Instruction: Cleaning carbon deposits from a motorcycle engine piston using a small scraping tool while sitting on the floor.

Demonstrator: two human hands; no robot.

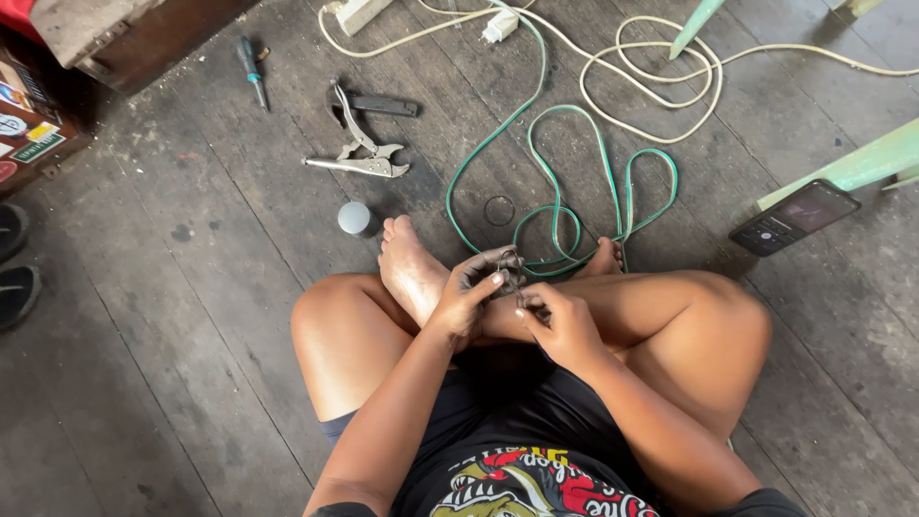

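I sit cross-legged on a dark wooden floor (pixel 191 316). My left hand (pixel 469 292) and my right hand (pixel 565 325) meet over my crossed shins, both pinching the end of a thin green cable (pixel 555 206). The cable loops out over the floor ahead of my feet. The fingertips of both hands close on the bare wire end between them; the wire tip itself is too small to make out.
Locking pliers (pixel 359 158) and a dark flat tool (pixel 383 103) lie ahead on the left, with a screwdriver (pixel 252 72) farther back. A small grey cylinder (pixel 354 218) stands by my foot. A phone (pixel 795 215) lies at right beside green chair legs (pixel 862 163). White cord (pixel 661 91) coils behind.
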